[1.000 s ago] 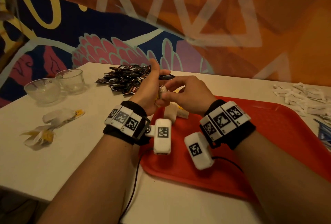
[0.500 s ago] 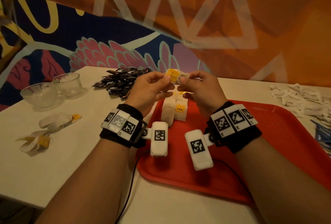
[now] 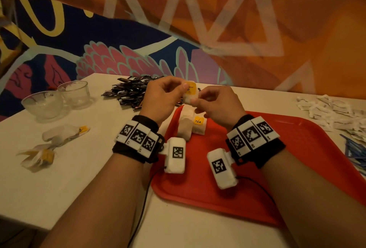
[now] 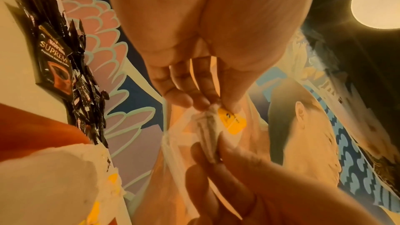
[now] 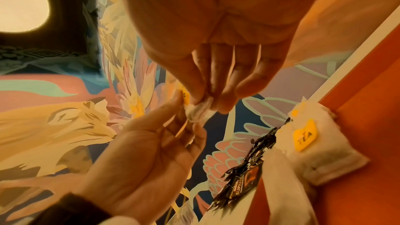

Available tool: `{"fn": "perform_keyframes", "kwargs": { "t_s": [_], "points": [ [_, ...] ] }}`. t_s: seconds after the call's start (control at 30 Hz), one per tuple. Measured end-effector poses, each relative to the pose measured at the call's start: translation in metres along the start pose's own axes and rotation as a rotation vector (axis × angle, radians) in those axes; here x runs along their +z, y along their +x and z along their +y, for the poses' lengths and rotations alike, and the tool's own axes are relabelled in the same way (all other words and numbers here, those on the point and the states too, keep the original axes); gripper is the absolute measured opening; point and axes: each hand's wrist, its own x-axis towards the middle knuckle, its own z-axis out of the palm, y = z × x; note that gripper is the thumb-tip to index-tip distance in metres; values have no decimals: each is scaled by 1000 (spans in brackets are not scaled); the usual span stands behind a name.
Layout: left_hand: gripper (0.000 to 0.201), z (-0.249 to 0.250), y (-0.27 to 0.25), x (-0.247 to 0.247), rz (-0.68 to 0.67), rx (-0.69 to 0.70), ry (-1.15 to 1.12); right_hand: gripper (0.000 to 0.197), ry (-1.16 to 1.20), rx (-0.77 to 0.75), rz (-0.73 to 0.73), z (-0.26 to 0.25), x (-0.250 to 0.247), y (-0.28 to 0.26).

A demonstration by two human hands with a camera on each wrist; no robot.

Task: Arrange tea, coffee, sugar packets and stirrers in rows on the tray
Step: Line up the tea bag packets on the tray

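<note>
- Above the far left corner of the red tray [image 3: 297, 168], head view: the left hand [image 3: 160, 99] and right hand [image 3: 217, 103] hold one tea bag [image 3: 190, 94] between them, raised clear of the tray.
- Left grip: thumb and fingertips pinched on the bag's upper edge beside its yellow tag. Right grip: fingertips pinched on the lower edge.
- Two more tea bags on the tray [image 3: 193, 124] lie side by side at its far left corner, below the hands; one shows a yellow "TEA" tag.
- The tray rests on the white counter [image 3: 59, 178]. Loose tea bags [image 3: 53, 142] lie on the counter to the left, near two glass bowls [image 3: 57, 99].
- A pile of black coffee sachets [image 3: 132, 91] lies behind the left hand; white sugar packets [image 3: 332, 111] lie at the far right, with blue stirrers [image 3: 354, 150] just nearer.
- Left wrist view: left fingers [image 4: 190, 88] clamp the crumpled top of the tea bag [image 4: 207, 126]; the right hand [image 4: 227, 168] pinches its opposite end. Coffee sachets [image 4: 56, 61] show at left.
- Right wrist view: right fingers [image 5: 216, 83] pinch the tea bag [image 5: 199, 110]; the left hand [image 5: 140, 151] meets it from below. The tea bags on the tray [image 5: 320, 146] lie at right.
</note>
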Motion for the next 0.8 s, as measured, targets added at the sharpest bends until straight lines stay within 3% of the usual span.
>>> {"fn": "perform_keyframes", "kwargs": {
  "t_s": [0.17, 0.3, 0.4, 0.63, 0.8],
  "points": [
    [10, -1, 0, 2, -33, -9, 34, 15, -22, -1, 2, 1, -1, 0],
    [10, -2, 0, 2, -67, 1, 128, 10, -61, 33, -64, -1, -5, 1],
    [3, -2, -1, 1, -132, -92, 249, 9, -97, 171, -153, 5, -7, 4],
    [13, -5, -1, -5, -297, -316, 404, 10, -126, 527, -305, 23, -7, 1],
    [15, -3, -1, -4, -321, -400, 414, 7, -162, 584, -379, 21, -7, 1]
  ]
}}
